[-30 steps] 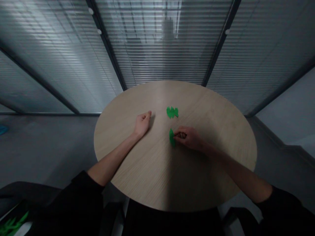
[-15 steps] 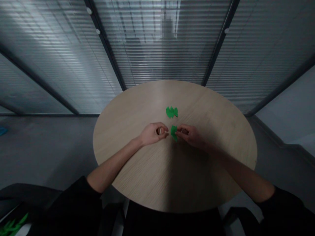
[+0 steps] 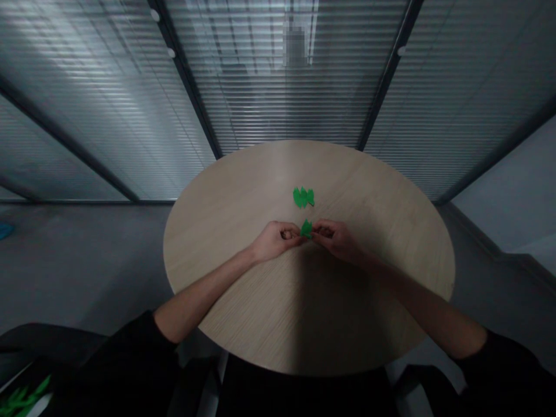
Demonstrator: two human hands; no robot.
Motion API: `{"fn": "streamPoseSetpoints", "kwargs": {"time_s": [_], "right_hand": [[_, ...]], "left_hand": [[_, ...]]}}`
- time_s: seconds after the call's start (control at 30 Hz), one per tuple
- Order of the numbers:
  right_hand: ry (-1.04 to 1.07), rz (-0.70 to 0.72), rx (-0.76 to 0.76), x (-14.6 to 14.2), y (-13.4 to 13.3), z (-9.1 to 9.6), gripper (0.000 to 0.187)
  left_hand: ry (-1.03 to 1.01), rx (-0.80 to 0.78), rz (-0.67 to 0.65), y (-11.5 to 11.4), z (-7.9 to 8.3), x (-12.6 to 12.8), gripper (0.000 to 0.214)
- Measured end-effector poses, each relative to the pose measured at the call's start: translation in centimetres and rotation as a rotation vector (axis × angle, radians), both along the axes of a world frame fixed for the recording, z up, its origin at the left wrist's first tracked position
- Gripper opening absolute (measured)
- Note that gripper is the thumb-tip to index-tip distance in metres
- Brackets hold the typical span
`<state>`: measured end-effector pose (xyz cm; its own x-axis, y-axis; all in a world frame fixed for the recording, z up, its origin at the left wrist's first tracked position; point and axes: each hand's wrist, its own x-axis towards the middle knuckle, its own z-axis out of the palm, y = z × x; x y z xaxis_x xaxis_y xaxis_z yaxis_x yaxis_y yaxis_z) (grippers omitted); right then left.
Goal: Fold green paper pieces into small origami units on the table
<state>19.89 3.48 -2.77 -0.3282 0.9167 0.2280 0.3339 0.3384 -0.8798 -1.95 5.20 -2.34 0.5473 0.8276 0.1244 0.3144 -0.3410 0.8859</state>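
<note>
A small green piece with jagged edges point(image 3: 306, 227), which looks like folded paper or a leaf, is between my two hands above the round table point(image 3: 243, 301). On its left side my left hand point(image 3: 278, 238) pinches it with thumb and forefinger. From the right, my right hand point(image 3: 335, 236) grips its edge, fingers curled. My fingertips cover part of the piece. Just beyond my hands lies a second green piece point(image 3: 303, 197), wider, with several pointed tips along its edges.
Behind the table stand glass panels with blinds point(image 3: 278, 104) in dark frames. Several green strips point(image 3: 28, 397) and a white object show at the lower left. A blue item point(image 3: 6, 230) lies on the floor at the far left.
My left hand has moved right and closed on the green piece, which it was apart from before. The piece has turned or folded slightly. My right hand keeps its hold.
</note>
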Motion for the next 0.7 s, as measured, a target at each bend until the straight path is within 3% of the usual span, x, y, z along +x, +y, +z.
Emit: {"fn": "streamPoseSetpoints", "kwargs": {"time_s": [0.37,0.53,0.7], "right_hand": [[0.105,-0.083,-0.058,-0.4,-0.9,0.1,0.020],[0.044,-0.035,0.040,-0.7,-1.4,0.4,0.022],[-0.049,-0.050,0.309,-0.6,-1.1,-0.1,0.014]], "left_hand": [[-0.057,-0.099,0.014,-0.3,0.6,0.3,0.025],[-0.077,-0.102,0.009,-0.4,0.5,0.4,0.021],[-0.094,-0.128,-0.018,-0.5,0.4,0.4,0.022]]}}
